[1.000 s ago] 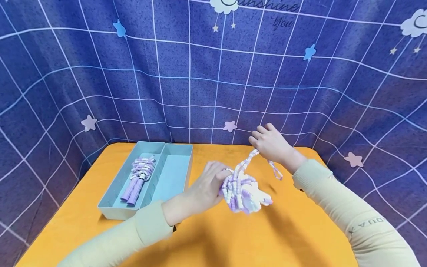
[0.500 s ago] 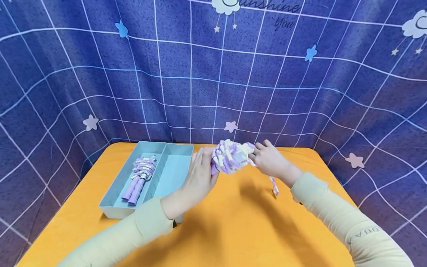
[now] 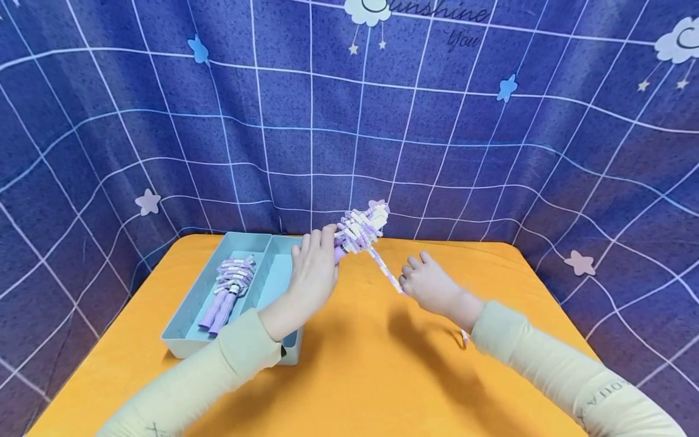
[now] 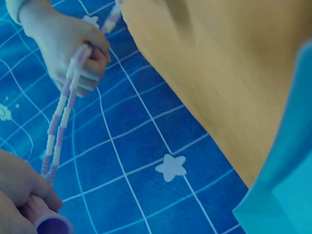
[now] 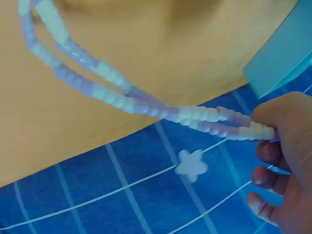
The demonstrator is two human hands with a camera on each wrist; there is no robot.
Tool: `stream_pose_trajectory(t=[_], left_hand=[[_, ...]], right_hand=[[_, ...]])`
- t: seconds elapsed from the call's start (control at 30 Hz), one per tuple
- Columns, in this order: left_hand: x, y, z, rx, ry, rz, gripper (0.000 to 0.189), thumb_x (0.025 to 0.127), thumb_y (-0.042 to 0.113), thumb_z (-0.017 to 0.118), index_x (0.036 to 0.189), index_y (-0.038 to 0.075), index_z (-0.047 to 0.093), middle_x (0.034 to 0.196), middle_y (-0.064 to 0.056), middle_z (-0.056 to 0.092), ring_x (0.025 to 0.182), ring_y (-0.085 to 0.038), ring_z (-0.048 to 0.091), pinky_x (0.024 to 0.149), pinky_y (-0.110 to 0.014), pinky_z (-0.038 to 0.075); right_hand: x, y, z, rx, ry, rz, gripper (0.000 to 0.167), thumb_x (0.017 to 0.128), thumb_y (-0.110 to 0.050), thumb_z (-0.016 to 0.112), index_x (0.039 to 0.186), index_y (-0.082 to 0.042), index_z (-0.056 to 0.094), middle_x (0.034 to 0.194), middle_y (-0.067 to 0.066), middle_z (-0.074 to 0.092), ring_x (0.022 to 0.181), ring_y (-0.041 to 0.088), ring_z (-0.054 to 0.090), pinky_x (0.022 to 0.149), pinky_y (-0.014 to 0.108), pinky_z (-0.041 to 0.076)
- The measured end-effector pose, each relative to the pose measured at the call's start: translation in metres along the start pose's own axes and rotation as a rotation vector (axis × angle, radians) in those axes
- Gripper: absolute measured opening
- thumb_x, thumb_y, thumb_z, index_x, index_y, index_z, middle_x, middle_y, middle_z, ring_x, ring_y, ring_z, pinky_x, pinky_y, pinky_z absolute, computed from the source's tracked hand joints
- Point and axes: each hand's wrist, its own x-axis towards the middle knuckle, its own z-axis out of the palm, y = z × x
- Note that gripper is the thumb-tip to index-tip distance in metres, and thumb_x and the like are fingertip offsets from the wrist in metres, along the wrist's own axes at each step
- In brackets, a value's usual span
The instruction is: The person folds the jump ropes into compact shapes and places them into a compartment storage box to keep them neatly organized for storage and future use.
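Observation:
My left hand (image 3: 315, 267) grips the purple handles (image 3: 340, 252) of a beaded jump rope (image 3: 357, 232) above the table. Its purple and white beaded cord is wound round in a bundle just beyond the fingers. One open handle end (image 4: 52, 225) shows beneath the left hand in the left wrist view. To the right, my right hand (image 3: 431, 285) pinches a doubled length of beaded cord (image 5: 117, 97) between thumb and fingers. From the bundle this length runs down to that hand, and a loose loop (image 3: 464, 337) hangs past the wrist.
A light blue tray (image 3: 185, 348) with two compartments stands on the left of the orange table (image 3: 371, 388). In its left compartment lies a second, bundled jump rope (image 3: 235, 276) with purple handles. A dark blue curtain (image 3: 338, 152) with white lines surrounds the table's back and sides.
My left hand has moved up and left, tilting the bundle away. My right hand has come round from above the bundle to its lower right, bringing the cord along.

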Motion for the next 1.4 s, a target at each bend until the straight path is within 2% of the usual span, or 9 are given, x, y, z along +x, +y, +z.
stream_pose_trajectory(t=[0.17, 0.33, 0.63, 0.77, 0.9, 1.07, 1.2, 1.27, 1.4], left_hand=[[0.002, -0.007, 0.005, 0.181, 0.014, 0.001, 0.041, 0.081, -0.001, 0.058, 0.120, 0.006, 0.046, 0.087, -0.015, 0.051, 0.076, -0.031, 0.045, 0.060, -0.040, 0.031], [0.004, -0.013, 0.011, 0.363, -0.006, -0.009, 0.030, 0.091, 0.005, 0.046, 0.121, 0.009, 0.048, 0.088, -0.017, 0.051, 0.081, -0.033, 0.048, 0.063, -0.043, 0.036], [0.001, -0.018, 0.021, 0.481, -0.033, 0.035, 0.031, 0.095, 0.008, 0.031, 0.118, 0.012, 0.050, 0.087, -0.018, 0.053, 0.082, -0.033, 0.050, 0.066, -0.043, 0.037], [-0.003, -0.015, 0.023, 0.509, -0.068, 0.094, 0.030, 0.095, 0.007, 0.027, 0.113, 0.013, 0.049, 0.085, -0.017, 0.053, 0.077, -0.031, 0.049, 0.064, -0.041, 0.036], [-0.008, -0.010, 0.024, 0.521, -0.081, 0.179, 0.023, 0.094, 0.006, 0.034, 0.108, 0.016, 0.049, 0.082, -0.014, 0.053, 0.075, -0.028, 0.046, 0.063, -0.039, 0.035], [-0.011, -0.003, 0.024, 0.524, 0.030, 0.322, 0.023, 0.090, 0.007, 0.039, 0.102, 0.018, 0.055, 0.076, -0.011, 0.052, 0.072, -0.026, 0.046, 0.062, -0.036, 0.033], [-0.012, 0.003, 0.024, 0.481, 0.126, 0.432, 0.021, 0.088, 0.007, 0.041, 0.097, 0.018, 0.056, 0.073, -0.009, 0.050, 0.069, -0.025, 0.047, 0.060, -0.034, 0.032], [-0.012, 0.005, 0.024, 0.453, 0.125, 0.480, 0.021, 0.088, 0.006, 0.040, 0.097, 0.017, 0.055, 0.073, -0.009, 0.050, 0.070, -0.025, 0.047, 0.062, -0.035, 0.033], [-0.013, 0.010, 0.023, 0.407, 0.067, 0.566, 0.018, 0.088, 0.008, 0.040, 0.098, 0.015, 0.053, 0.076, -0.008, 0.050, 0.074, -0.026, 0.046, 0.069, -0.036, 0.034]], right_hand=[[0.005, -0.011, -0.012, -0.025, 0.028, -0.033, 0.007, 0.073, -0.013, 0.070, 0.070, -0.015, 0.064, 0.068, -0.001, 0.057, 0.071, 0.021, 0.048, 0.067, 0.038, 0.034], [0.009, -0.014, -0.028, -0.049, 0.064, -0.056, 0.009, 0.078, -0.017, 0.066, 0.069, -0.017, 0.064, 0.067, -0.002, 0.058, 0.070, 0.021, 0.047, 0.067, 0.038, 0.034], [0.022, -0.005, -0.071, -0.106, 0.110, -0.114, 0.012, 0.085, -0.019, 0.061, 0.073, -0.017, 0.062, 0.069, -0.001, 0.055, 0.071, 0.021, 0.042, 0.068, 0.037, 0.032], [0.030, 0.003, -0.089, -0.150, 0.170, -0.159, 0.015, 0.087, -0.015, 0.058, 0.072, -0.016, 0.059, 0.068, 0.000, 0.052, 0.071, 0.021, 0.042, 0.067, 0.035, 0.031], [0.035, 0.012, -0.103, -0.194, 0.199, -0.179, 0.016, 0.089, -0.017, 0.056, 0.074, -0.015, 0.060, 0.070, 0.001, 0.053, 0.073, 0.021, 0.043, 0.067, 0.033, 0.031], [0.040, 0.022, -0.112, -0.194, 0.221, -0.168, 0.016, 0.090, -0.012, 0.051, 0.079, -0.013, 0.064, 0.073, 0.003, 0.060, 0.077, 0.023, 0.047, 0.068, 0.034, 0.033], [0.043, 0.030, -0.115, -0.195, 0.221, -0.157, 0.015, 0.088, -0.010, 0.052, 0.077, -0.013, 0.063, 0.072, 0.002, 0.063, 0.077, 0.023, 0.046, 0.070, 0.035, 0.034], [0.044, 0.034, -0.115, -0.195, 0.211, -0.154, 0.015, 0.087, -0.008, 0.053, 0.075, -0.012, 0.061, 0.070, 0.001, 0.062, 0.076, 0.022, 0.045, 0.070, 0.035, 0.034], [0.045, 0.041, -0.114, -0.195, 0.186, -0.150, 0.019, 0.089, -0.008, 0.049, 0.075, -0.012, 0.062, 0.069, 0.001, 0.060, 0.075, 0.023, 0.046, 0.069, 0.036, 0.033]])
